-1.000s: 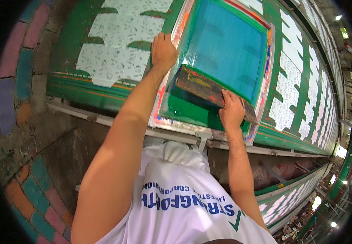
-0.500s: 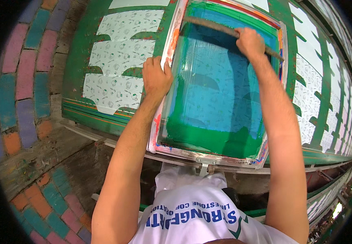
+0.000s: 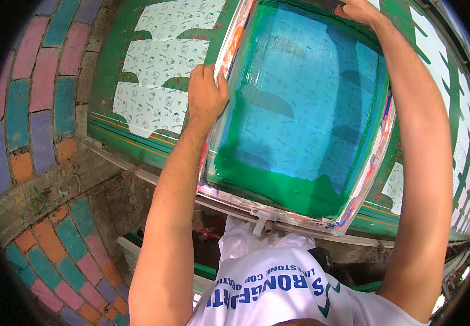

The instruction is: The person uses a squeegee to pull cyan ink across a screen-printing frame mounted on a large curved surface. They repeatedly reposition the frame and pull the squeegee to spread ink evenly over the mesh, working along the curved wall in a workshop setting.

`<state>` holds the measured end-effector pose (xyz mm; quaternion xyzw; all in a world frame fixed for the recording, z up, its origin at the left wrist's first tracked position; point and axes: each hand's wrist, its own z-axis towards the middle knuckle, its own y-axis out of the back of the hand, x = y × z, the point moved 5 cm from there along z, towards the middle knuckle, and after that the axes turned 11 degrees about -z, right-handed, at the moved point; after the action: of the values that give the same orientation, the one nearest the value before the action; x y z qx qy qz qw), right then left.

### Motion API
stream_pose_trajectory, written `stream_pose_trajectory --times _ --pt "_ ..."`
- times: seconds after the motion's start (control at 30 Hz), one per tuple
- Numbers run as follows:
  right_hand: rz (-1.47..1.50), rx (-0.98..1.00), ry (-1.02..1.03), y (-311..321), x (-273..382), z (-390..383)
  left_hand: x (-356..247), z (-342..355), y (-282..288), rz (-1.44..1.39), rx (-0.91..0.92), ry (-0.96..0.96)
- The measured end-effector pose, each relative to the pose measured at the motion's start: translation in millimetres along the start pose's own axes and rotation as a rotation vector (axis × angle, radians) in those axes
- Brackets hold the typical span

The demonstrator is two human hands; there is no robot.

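A printing screen (image 3: 305,92) with blue mesh and green ink round its margins lies on the green table. Its paint-stained frame (image 3: 229,51) has my left hand (image 3: 207,93) closed on the left side rail, fingers bent over the edge. My right hand (image 3: 361,10) reaches to the far end, at the top edge of the picture. It holds a brown squeegee (image 3: 324,5), which is mostly cut off by the picture's edge. A thick band of green ink (image 3: 284,190) lies along the near end of the mesh. Printed shapes show faintly through the mesh.
White patterned cut-out sheets (image 3: 161,60) lie on the green table (image 3: 110,54) left of the screen, with more on its right. A metal rail (image 3: 121,165) runs along the near table edge. At left is a floor of painted bricks (image 3: 42,81).
My right hand has moved the squeegee farther away, to the far end of the screen. My left hand stays on the frame. The view has turned slightly.
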<state>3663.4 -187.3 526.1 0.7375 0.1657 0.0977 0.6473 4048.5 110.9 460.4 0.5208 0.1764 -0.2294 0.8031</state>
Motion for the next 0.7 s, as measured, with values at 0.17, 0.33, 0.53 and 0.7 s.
stream_pose_trajectory --times 0.17,0.33,0.53,0.7 --pt "-0.044 0.002 0.125 1.6 35.2 -31.6 -0.5 1.5 1.8 -0.044 0.025 0.04" --pt "0.006 0.026 0.098 7.1 102.0 -124.4 6.5 1.0 1.4 -0.085 0.006 0.028" --pt "0.055 0.196 -0.05 -10.8 194.0 -276.8 12.6 -0.7 -0.5 -0.181 -0.027 -0.053" --pt "0.068 0.16 -0.095 -17.5 285.8 -401.6 19.0 -1.8 -4.9 -0.18 -0.027 0.009"
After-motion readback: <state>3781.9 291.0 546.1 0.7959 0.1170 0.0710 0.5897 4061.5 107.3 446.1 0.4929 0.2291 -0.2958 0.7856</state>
